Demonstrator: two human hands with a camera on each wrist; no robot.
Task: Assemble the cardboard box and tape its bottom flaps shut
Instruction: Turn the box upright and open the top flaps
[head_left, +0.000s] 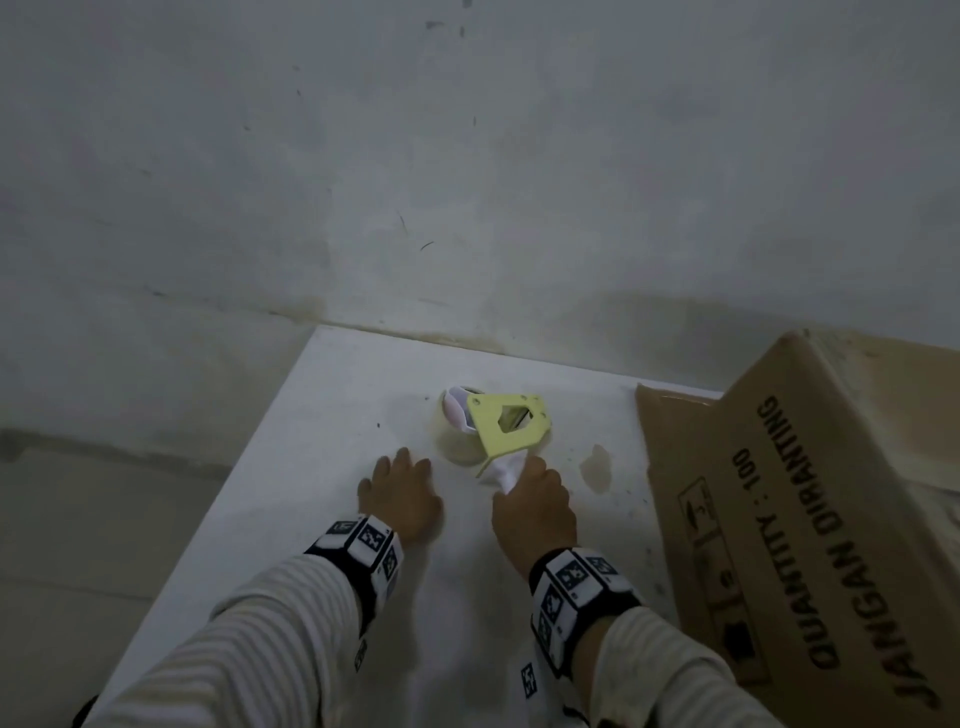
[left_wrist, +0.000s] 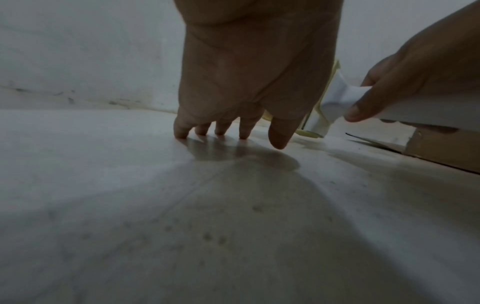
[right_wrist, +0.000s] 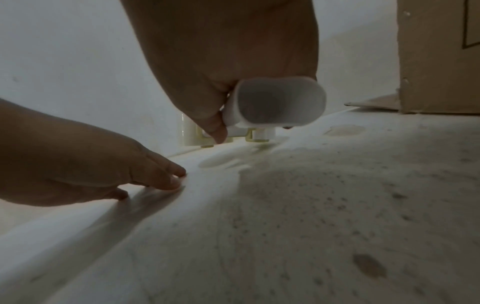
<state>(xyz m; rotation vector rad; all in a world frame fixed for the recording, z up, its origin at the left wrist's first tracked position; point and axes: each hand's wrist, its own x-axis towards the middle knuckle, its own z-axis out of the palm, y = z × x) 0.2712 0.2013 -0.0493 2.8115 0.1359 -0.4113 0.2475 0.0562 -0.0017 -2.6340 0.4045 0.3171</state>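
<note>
A yellow tape dispenser (head_left: 511, 423) with a roll of clear tape (head_left: 462, 444) lies on the white table (head_left: 322, 415) near the wall. My right hand (head_left: 535, 501) grips its white handle (head_left: 506, 470), also seen as a white handle (right_wrist: 275, 102) under my curled fingers and as the handle (left_wrist: 340, 92). My left hand (head_left: 402, 493) rests flat on the table just left of the dispenser, fingertips (left_wrist: 182, 131) touching the surface. The brown cardboard box (head_left: 810, 519) with black print stands at the right, one flap (head_left: 670, 410) lying on the table.
A grey wall (head_left: 467, 156) runs behind the table. A brownish stain (head_left: 597, 467) marks the tabletop between dispenser and box. The table's left edge drops to the floor (head_left: 78, 519). The box (right_wrist: 439, 57) stands close on my right.
</note>
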